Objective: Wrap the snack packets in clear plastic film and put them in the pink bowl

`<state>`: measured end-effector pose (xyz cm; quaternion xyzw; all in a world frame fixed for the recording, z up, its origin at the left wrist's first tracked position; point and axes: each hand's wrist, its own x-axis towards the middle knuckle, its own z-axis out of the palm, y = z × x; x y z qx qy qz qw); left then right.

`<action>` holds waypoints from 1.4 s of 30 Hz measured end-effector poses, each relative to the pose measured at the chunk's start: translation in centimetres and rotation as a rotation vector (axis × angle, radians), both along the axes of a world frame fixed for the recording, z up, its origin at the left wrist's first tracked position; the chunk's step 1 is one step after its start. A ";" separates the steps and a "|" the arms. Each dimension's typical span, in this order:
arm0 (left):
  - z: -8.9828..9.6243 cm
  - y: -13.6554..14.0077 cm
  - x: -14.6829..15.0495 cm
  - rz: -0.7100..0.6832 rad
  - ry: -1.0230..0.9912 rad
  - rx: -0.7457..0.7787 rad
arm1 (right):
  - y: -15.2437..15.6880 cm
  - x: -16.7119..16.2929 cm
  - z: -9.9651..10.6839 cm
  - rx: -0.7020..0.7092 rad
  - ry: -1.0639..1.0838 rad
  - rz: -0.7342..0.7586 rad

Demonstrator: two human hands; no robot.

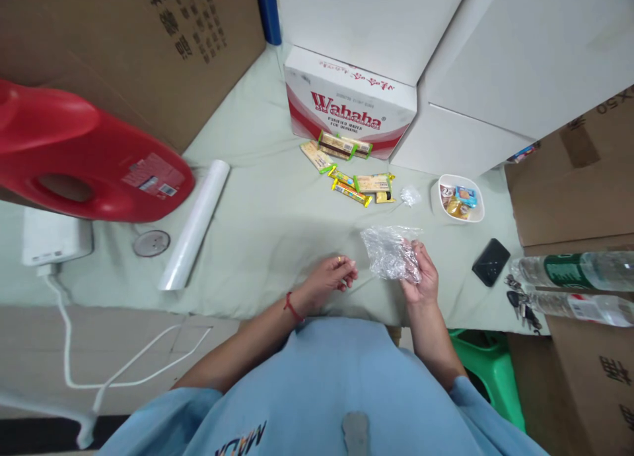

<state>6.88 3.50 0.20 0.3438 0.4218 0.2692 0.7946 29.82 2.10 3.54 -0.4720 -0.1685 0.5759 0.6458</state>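
Observation:
My right hand (422,276) is closed on a crumpled piece of clear plastic film (387,253), held just above the cloth-covered table (267,238). To its left, my left hand (333,276) has its fingers curled in and the thumb pressed near the index finger. Whether anything thin sits in that pinch cannot be seen. The left hand is apart from the film. Beyond both hands lie several wrapped snack bars (349,191) in a loose heap. A small crumpled clear wad (410,195) rests to the right of them.
A white tub (434,202) holds small packets. Near it are a black phone-like object (491,262), keys (522,311) and plastic bottles (589,271). On the left are a white roll (195,225), a round lid (151,243) and a red jug (109,159). A Wahaha carton (347,106) stands behind.

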 end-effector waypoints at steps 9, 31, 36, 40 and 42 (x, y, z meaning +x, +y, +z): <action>0.0 0.0 2.9 0.002 0.018 0.117 | -0.6 -2.1 -0.1 -0.052 -0.044 0.004; -0.9 -1.1 1.1 0.123 0.104 0.339 | -0.5 -3.7 -0.9 -0.052 -0.159 -0.080; -0.8 -1.4 1.2 0.150 0.213 0.444 | -0.5 -3.8 -1.1 -0.076 -0.181 -0.027; -0.7 -1.0 1.7 0.144 0.307 0.684 | -0.5 -4.6 -1.3 -0.077 -0.197 -0.002; -0.8 -0.7 1.4 0.145 0.315 0.725 | -0.3 -4.6 -1.3 -0.076 -0.198 -0.022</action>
